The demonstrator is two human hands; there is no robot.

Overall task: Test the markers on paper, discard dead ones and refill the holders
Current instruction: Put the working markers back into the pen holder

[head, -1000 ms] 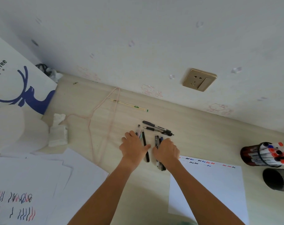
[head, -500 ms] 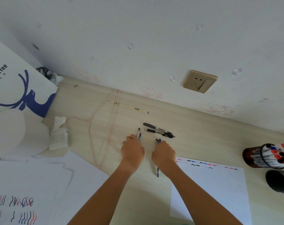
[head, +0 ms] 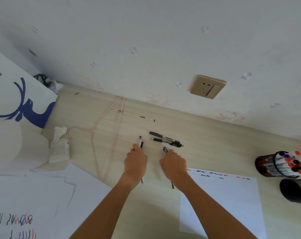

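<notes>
Pens lie and are held on the pale wooden desk (head: 206, 145). A white test sheet (head: 220, 204) with red, blue and black squiggles sits near right. Far right, a holder (head: 265, 165) lies tipped, full of markers (head: 291, 164), beside an empty dark holder (head: 292, 190). The left hand (head: 136, 163) is clenched round a small bunch of pens (head: 141, 141); the right hand (head: 173, 164) grips other pens (head: 165, 149). Two black pens (head: 165, 139) lie loose just beyond both hands.
</notes>
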